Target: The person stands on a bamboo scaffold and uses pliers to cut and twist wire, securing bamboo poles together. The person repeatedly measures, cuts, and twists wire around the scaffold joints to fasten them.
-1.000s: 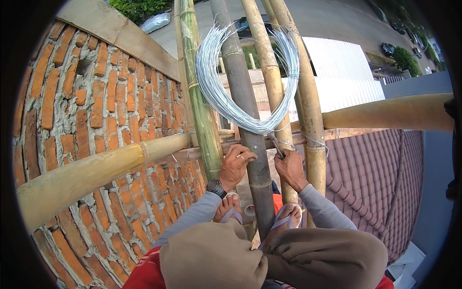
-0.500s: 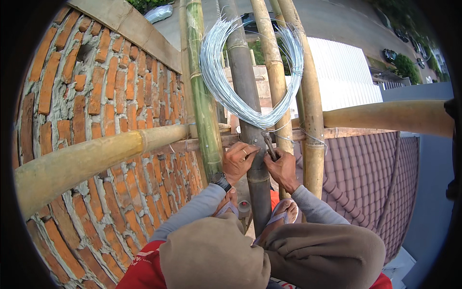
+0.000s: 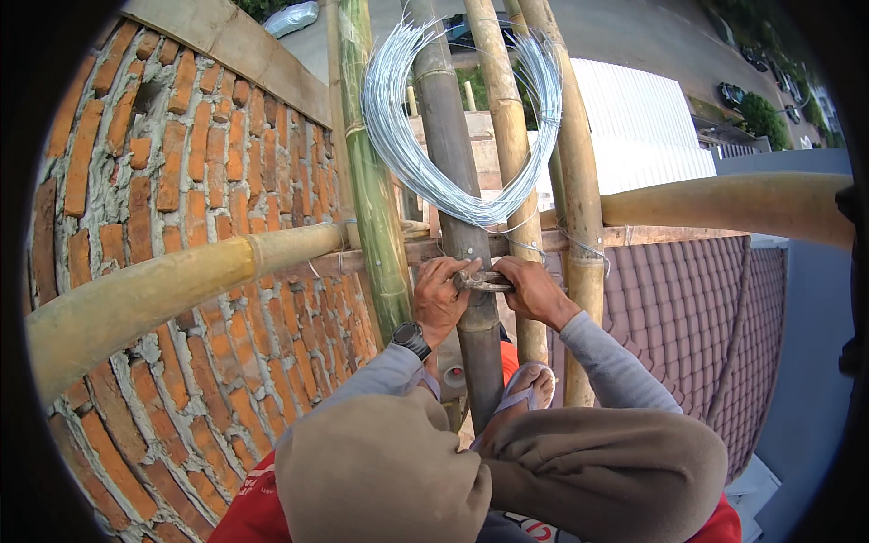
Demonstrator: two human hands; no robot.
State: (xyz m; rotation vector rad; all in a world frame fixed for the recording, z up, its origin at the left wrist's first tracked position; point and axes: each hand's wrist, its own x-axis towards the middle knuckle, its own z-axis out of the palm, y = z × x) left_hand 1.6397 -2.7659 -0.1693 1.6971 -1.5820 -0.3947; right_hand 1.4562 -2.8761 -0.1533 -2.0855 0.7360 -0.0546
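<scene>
A pair of metal pincers (image 3: 487, 281) lies crosswise over the dark bamboo pole (image 3: 478, 339), jaws toward the left. My right hand (image 3: 541, 295) is closed round their handles. On the other side of the pole, my left hand (image 3: 440, 297) has its fingers bent and pinched right beside the jaws; whatever they hold is too small to make out. Just beyond my hands, a large coil of silvery wire (image 3: 398, 154) rests over the dark pole and a yellow bamboo pole (image 3: 501, 90). Nail heads show on the dark pole near the coil's lower edge.
A green bamboo pole (image 3: 367, 181) runs along the left. A thick crosswise bamboo (image 3: 145, 294) passes before a brick wall (image 3: 172, 181); another bamboo (image 3: 724, 201) extends right. A wooden beam (image 3: 665, 236) crosses beneath the poles. Far below right are a tiled roof (image 3: 674, 308) and a street (image 3: 615, 27).
The pincers have swung from pointing away from me to lying crosswise, their jaws now at my left fingers. My right hand has turned with them. The view has shifted slightly.
</scene>
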